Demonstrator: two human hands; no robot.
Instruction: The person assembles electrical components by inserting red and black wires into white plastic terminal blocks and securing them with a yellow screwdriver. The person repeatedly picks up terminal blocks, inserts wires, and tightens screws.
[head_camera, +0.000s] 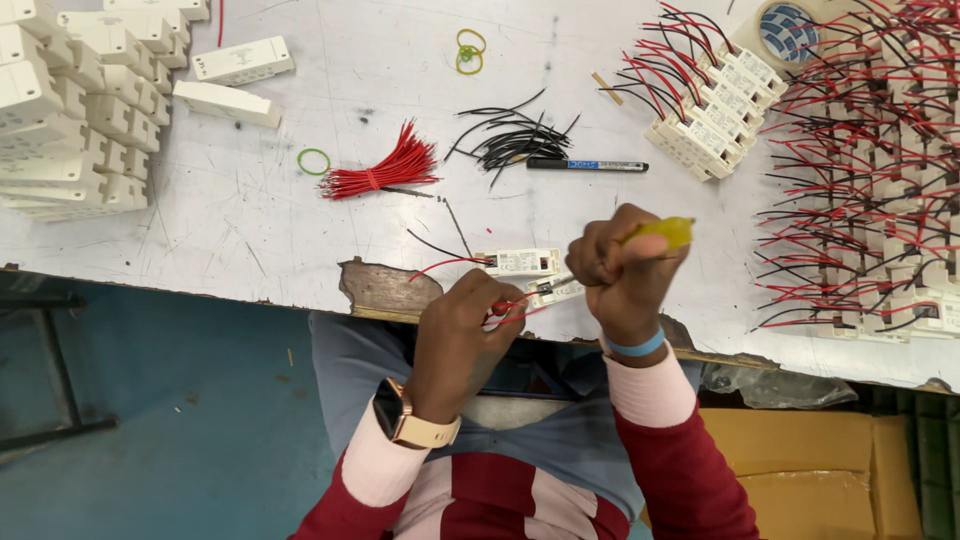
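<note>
Hands close to the body, meeting just over the near edge of the worktop. Left hand curled shut, fingers pinching a red wire right at the mouth of a small white box, probably to keep the strand seated while the tool bears on it. Right hand fisted tight round a yellow-handled screwdriver, handle poking out past the knuckles, thin shaft slanting down toward the left fingers and into that same box. Box half hidden between the two hands, lying at the very brink of the worktop, beside a chipped patch where the top layer has broken away; little margin there, an easy place for a slip over the edge.

Just beyond the fingers, a second white box with a red and a black lead trailing left. Farther out, open bare surface, then a tied bunch of red wires, a loose heap of black wires and a black marker pen, all within a forward reach. Green rubber band beside the red bunch.

Far left of the fingers, stacked white boxes without leads. Far right, rows of wired boxes crowding that side, red and black leads bristling; freest room straight ahead in the middle.
</note>
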